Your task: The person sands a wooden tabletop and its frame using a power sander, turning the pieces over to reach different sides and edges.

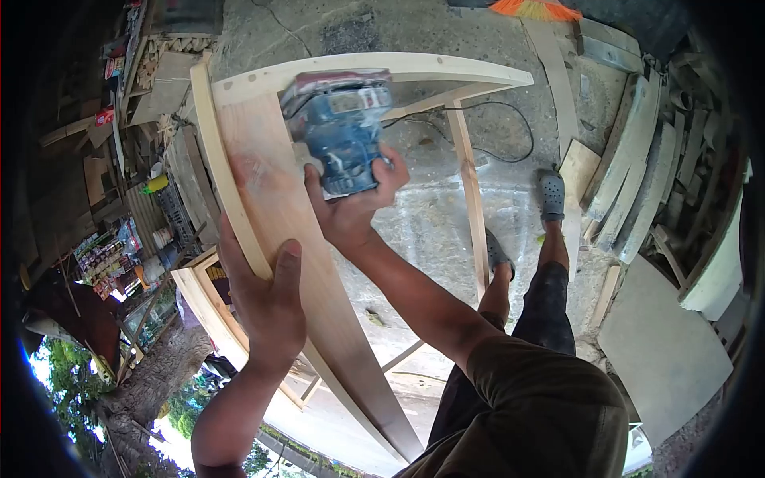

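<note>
A blue electric sander (339, 131), slightly smeared by motion, is held in my right hand (355, 207), with fingers wrapped around its body. Its dark red sanding pad faces away from me, close against the far rail (430, 65) of a pale wooden frame. My left hand (271, 307) grips the raised edge strip (227, 159) of the frame's wide board (295, 207), thumb lying on the board's face. Beyond the sander, a thinner wooden leg (466, 175) runs down from the far rail.
A black cord (530, 131) loops over the concrete floor (430, 207). Stacked planks (637, 175) and a flat panel (665, 350) line the right side. Another wooden frame (203, 299) stands at left, near piled scraps. My shoes (551, 197) are beside the leg; an orange broom (534, 9) lies at the top.
</note>
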Demonstrator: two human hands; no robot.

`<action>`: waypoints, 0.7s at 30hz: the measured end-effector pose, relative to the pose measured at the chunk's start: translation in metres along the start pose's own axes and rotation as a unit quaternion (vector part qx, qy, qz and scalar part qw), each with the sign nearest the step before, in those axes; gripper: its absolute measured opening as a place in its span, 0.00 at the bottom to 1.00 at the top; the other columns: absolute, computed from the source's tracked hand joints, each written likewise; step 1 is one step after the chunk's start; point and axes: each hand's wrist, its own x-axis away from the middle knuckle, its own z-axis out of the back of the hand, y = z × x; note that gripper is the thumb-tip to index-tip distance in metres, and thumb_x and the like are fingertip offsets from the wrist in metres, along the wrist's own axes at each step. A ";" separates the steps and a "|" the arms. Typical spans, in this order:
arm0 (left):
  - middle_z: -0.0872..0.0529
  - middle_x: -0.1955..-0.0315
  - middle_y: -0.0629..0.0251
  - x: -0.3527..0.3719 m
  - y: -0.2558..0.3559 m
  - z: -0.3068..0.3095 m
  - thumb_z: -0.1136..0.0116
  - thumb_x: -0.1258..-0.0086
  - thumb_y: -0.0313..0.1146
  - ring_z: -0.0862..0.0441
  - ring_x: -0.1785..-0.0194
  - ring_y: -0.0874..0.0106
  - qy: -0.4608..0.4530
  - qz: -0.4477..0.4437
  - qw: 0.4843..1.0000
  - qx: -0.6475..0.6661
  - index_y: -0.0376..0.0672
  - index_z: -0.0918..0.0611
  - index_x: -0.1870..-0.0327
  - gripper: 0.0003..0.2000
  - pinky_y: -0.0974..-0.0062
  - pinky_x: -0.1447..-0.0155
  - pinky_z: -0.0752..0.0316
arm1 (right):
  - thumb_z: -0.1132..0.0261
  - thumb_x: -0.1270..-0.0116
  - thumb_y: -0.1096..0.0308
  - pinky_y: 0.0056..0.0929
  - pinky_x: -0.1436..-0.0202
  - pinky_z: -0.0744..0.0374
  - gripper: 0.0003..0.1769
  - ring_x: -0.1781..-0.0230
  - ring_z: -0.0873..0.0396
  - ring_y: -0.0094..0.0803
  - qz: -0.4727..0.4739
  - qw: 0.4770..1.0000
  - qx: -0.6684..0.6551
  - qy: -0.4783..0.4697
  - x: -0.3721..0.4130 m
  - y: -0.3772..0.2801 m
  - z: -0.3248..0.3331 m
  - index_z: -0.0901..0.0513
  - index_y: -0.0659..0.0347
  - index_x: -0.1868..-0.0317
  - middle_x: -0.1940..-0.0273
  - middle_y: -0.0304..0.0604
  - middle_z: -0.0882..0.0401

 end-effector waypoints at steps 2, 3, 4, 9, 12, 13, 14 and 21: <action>0.28 0.28 0.44 0.001 0.001 -0.003 0.42 0.18 0.29 0.24 0.29 0.58 0.002 -0.006 1.000 0.015 0.32 0.46 0.15 0.37 0.61 0.25 0.27 | 0.14 0.43 0.72 0.51 0.31 0.32 0.57 0.30 0.38 0.58 0.007 1.000 -0.008 0.005 0.004 -0.005 -0.005 0.48 0.61 0.24 0.32 0.66 0.42; 0.28 0.28 0.44 0.001 0.002 -0.004 0.42 0.18 0.29 0.24 0.29 0.58 0.008 0.000 1.000 0.026 0.32 0.46 0.15 0.36 0.61 0.25 0.27 | 0.14 0.43 0.72 0.51 0.32 0.31 0.57 0.31 0.37 0.58 0.003 1.000 -0.005 0.016 0.001 -0.007 -0.006 0.47 0.61 0.24 0.32 0.66 0.42; 0.28 0.27 0.44 0.002 0.003 -0.006 0.42 0.18 0.28 0.24 0.28 0.59 0.012 0.009 0.999 0.037 0.32 0.46 0.15 0.36 0.61 0.25 0.27 | 0.13 0.43 0.71 0.51 0.33 0.30 0.57 0.31 0.36 0.58 -0.001 1.000 0.000 0.026 -0.005 -0.010 -0.005 0.46 0.61 0.24 0.32 0.67 0.42; 0.29 0.26 0.47 -0.001 -0.008 0.003 0.41 0.17 0.31 0.29 0.24 0.59 0.008 0.011 0.998 0.063 0.33 0.42 0.15 0.34 0.60 0.22 0.33 | 0.13 0.42 0.70 0.52 0.36 0.27 0.57 0.33 0.34 0.56 -0.022 0.999 -0.015 0.024 -0.025 0.000 0.009 0.48 0.57 0.25 0.33 0.65 0.42; 0.28 0.26 0.49 -0.002 -0.016 0.009 0.40 0.17 0.31 0.29 0.25 0.60 0.027 0.031 0.996 0.081 0.33 0.41 0.16 0.34 0.60 0.22 0.33 | 0.13 0.42 0.70 0.53 0.32 0.31 0.58 0.32 0.36 0.55 -0.055 0.998 0.012 0.009 -0.035 0.040 0.028 0.50 0.57 0.25 0.32 0.63 0.44; 0.27 0.26 0.51 -0.003 -0.022 0.015 0.40 0.17 0.31 0.26 0.27 0.61 0.027 0.044 0.996 0.079 0.36 0.39 0.16 0.33 0.63 0.21 0.31 | 0.13 0.41 0.70 0.54 0.30 0.34 0.58 0.31 0.37 0.55 -0.062 0.998 0.027 0.002 -0.042 0.054 0.036 0.51 0.57 0.24 0.32 0.62 0.44; 0.27 0.26 0.51 -0.002 -0.025 0.018 0.41 0.16 0.31 0.26 0.26 0.62 0.031 0.048 0.995 0.078 0.36 0.40 0.16 0.33 0.63 0.21 0.32 | 0.13 0.41 0.70 0.53 0.29 0.34 0.58 0.31 0.37 0.54 -0.058 0.998 0.031 0.001 -0.045 0.072 0.044 0.51 0.58 0.24 0.32 0.61 0.44; 0.28 0.24 0.49 -0.007 -0.040 0.037 0.39 0.17 0.33 0.27 0.25 0.62 0.080 0.077 0.992 0.053 0.34 0.41 0.14 0.36 0.62 0.20 0.33 | 0.13 0.39 0.68 0.39 0.27 0.32 0.60 0.33 0.33 0.39 -0.092 0.994 0.062 0.008 -0.064 0.231 0.094 0.53 0.61 0.24 0.33 0.53 0.43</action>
